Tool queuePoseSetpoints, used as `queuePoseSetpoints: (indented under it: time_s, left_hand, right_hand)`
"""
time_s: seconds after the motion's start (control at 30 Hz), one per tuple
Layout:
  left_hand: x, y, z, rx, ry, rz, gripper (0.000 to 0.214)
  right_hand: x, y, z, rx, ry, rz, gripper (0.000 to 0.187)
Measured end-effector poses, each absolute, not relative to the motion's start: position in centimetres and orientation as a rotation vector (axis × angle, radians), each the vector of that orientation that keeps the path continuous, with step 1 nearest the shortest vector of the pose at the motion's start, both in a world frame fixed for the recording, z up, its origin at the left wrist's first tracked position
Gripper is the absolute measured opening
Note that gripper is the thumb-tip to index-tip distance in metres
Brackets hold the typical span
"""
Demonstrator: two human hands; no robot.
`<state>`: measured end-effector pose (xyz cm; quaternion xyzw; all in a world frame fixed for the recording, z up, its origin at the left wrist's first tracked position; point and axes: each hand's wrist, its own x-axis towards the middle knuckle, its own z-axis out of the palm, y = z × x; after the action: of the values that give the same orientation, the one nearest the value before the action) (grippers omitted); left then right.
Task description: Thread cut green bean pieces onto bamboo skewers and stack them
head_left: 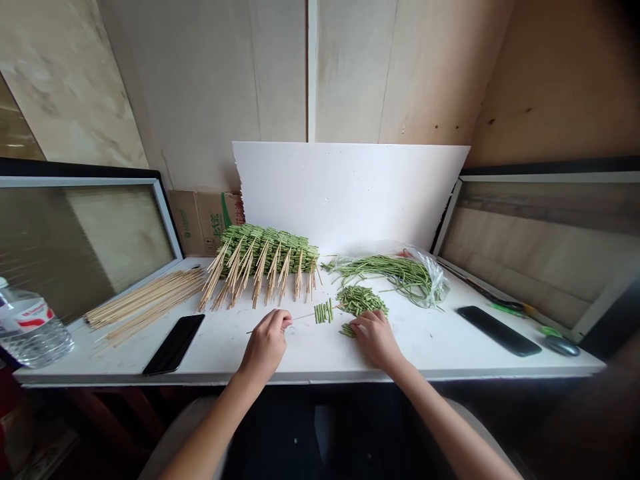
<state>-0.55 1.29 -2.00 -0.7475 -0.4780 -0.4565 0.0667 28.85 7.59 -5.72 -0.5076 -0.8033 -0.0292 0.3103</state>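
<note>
My left hand (267,343) pinches a thin bamboo skewer (300,317) that carries several short green bean pieces (324,311) near its far end. My right hand (373,335) rests palm down on the white table, fingers curled over loose cut bean pieces (347,329). Just beyond it lies a small heap of cut green pieces (361,299). A stack of finished bean skewers (265,261) sits behind my left hand.
Bare skewers (145,303) lie at the left beside a black phone (174,344) and a water bottle (30,327). Long uncut beans in a clear bag (400,272) lie at the right, with a black remote-like object (497,330), green-handled scissors (520,310) and a white board (350,190) behind.
</note>
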Motion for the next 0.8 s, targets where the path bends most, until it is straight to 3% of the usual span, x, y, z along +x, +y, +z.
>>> queuePoseSetpoints:
  time_s: [0.2,0.37,0.53,0.8]
  left_hand:
    - [-0.3,1.1,-1.7,-2.254,-1.411,-1.378,0.024]
    - [-0.2,0.8,-1.5,-2.233,-1.407,-1.363,0.022]
    - [-0.1,0.6,-1.5,-2.216,-1.416,-1.311,0.029]
    - [0.1,0.3,-1.5,-2.2,-1.391,-1.305,0.026]
  right_hand:
    - [29.2,8.0,-5.1,-1.265,-1.955,0.149,0.018]
    - [28.8,7.7,-3.1,-1.124,-1.593,0.819,0.034]
    - [27.7,6.3,-1.4,-0.845,-1.298,1.26,0.028]
    - [27.5,5.8,-0.7,-0.678,-1.062,1.492,0.023]
